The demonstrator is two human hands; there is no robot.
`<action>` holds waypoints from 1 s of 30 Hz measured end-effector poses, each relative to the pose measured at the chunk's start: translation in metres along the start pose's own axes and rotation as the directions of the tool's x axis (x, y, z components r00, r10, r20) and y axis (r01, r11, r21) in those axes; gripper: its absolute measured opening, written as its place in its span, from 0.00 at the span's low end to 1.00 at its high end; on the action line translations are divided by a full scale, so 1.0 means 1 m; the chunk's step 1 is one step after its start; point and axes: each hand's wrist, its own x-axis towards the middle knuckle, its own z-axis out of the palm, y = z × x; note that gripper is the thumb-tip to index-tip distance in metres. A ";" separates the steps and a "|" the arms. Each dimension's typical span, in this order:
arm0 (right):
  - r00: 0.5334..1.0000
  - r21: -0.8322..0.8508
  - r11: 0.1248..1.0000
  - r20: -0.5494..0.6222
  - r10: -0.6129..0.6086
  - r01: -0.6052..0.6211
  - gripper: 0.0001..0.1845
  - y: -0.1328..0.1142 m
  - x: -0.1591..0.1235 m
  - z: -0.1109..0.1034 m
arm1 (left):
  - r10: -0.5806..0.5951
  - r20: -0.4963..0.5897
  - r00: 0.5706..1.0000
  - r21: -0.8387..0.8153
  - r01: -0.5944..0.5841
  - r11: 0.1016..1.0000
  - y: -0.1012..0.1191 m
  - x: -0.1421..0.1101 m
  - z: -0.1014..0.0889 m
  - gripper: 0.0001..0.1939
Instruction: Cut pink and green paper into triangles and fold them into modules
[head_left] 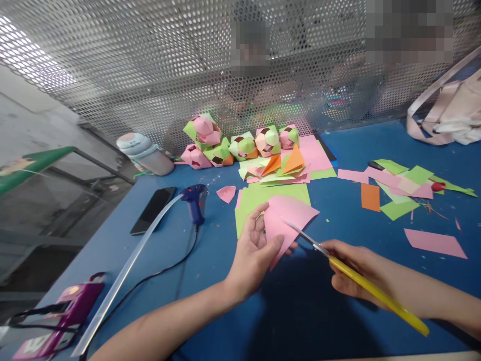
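Scissors (366, 282) with yellow handles are at near right, the grip of the right hand (355, 260) clamped on them; the blades point toward far left, apparently so that the tips meet the paper. The pink sheet (289, 210) is at near centre, raised off the table (349, 220). The grip of the left hand (253, 253) is clamped on its left part, thumb on the upper face and fingers behind, presumably to steady it and leave the right side free for the blades. The blades lie across the sheet; whether paper sits between them cannot be told.

A purple case (87, 301) lies at near left. Farther along that side, a blue glue gun (194, 205), with a long clear glue stick (116, 291) projecting nearward, rests beside a dark phone (153, 210), seemingly placed clear of both hands.

Beyond the pink sheet lie green sheets (248, 200), likely stock held within reach. Offcuts (411, 180) are scattered at right, apart from these. At far centre, folded paper balls (243, 146) stand grouped near the mesh panel (169, 75), probably to protect them from knocks. A flask (146, 153) stands to their left.
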 end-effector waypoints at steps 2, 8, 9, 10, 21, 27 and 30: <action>1.000 0.021 1.000 0.006 0.006 -0.006 0.22 -0.003 0.000 -0.001 | -0.007 0.000 1.000 -0.002 0.007 1.000 0.000 0.000 0.000 0.30; 0.999 0.095 0.995 -0.023 0.029 -0.027 0.16 -0.009 0.003 0.005 | -0.015 -0.021 1.000 0.014 0.015 1.000 0.002 0.000 0.002 0.31; 0.998 0.113 0.993 -0.045 0.049 -0.043 0.15 -0.007 0.004 0.006 | -0.013 -0.022 1.000 0.021 0.014 1.000 0.002 0.000 0.002 0.31; 0.996 0.125 0.991 -0.067 0.065 -0.056 0.14 -0.005 0.005 0.008 | -0.011 -0.022 1.000 0.027 0.012 1.000 0.003 0.000 0.002 0.31; 0.992 -0.265 0.957 -0.005 -0.129 0.123 0.11 -0.024 0.005 0.007 | -0.023 -0.001 1.000 0.007 0.023 1.000 0.005 -0.004 0.005 0.32; 0.997 -0.203 0.978 -0.057 -0.054 0.041 0.12 -0.020 0.012 0.010 | -0.009 0.019 1.000 0.005 0.009 1.000 0.006 -0.005 0.007 0.32; 0.998 -0.193 0.981 -0.063 -0.022 0.009 0.14 -0.010 0.014 0.010 | -0.006 0.032 0.999 -0.002 0.006 1.000 0.006 -0.005 0.007 0.31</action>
